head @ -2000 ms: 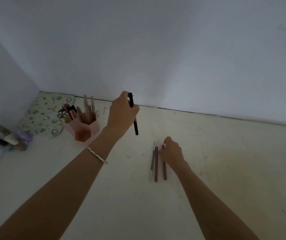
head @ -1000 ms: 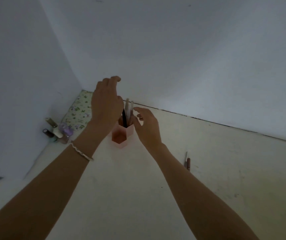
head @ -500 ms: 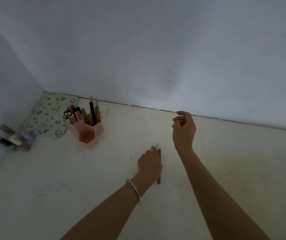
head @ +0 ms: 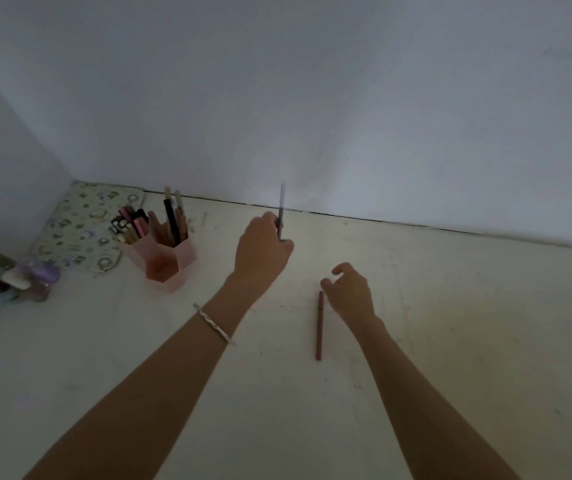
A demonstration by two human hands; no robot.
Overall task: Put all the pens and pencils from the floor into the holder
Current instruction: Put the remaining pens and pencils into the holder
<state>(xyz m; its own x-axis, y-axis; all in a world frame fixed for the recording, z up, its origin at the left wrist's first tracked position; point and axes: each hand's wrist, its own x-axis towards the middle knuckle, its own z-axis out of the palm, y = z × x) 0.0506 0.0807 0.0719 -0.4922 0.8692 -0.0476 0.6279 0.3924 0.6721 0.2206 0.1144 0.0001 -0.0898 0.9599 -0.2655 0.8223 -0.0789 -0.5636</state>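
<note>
A pink hexagonal holder (head: 166, 263) stands on the floor at the left, filled with several pens and pencils. My left hand (head: 260, 252) is raised to the right of it and grips a thin grey pen (head: 281, 209), which points upward and is blurred. One brown pencil (head: 319, 325) lies on the pale floor, pointing away from me. My right hand (head: 350, 289) hovers just right of the pencil's far end with its fingers curled apart, holding nothing.
A green patterned pouch (head: 83, 226) lies in the corner behind the holder. A few small bottles (head: 14, 277) stand by the left wall. White walls close off the back and left of the pale floor (head: 450, 306).
My left hand has picked the grey pen up from the floor and lifted it toward the holder. My right hand has come down beside the brown pencil, now alone on the floor.
</note>
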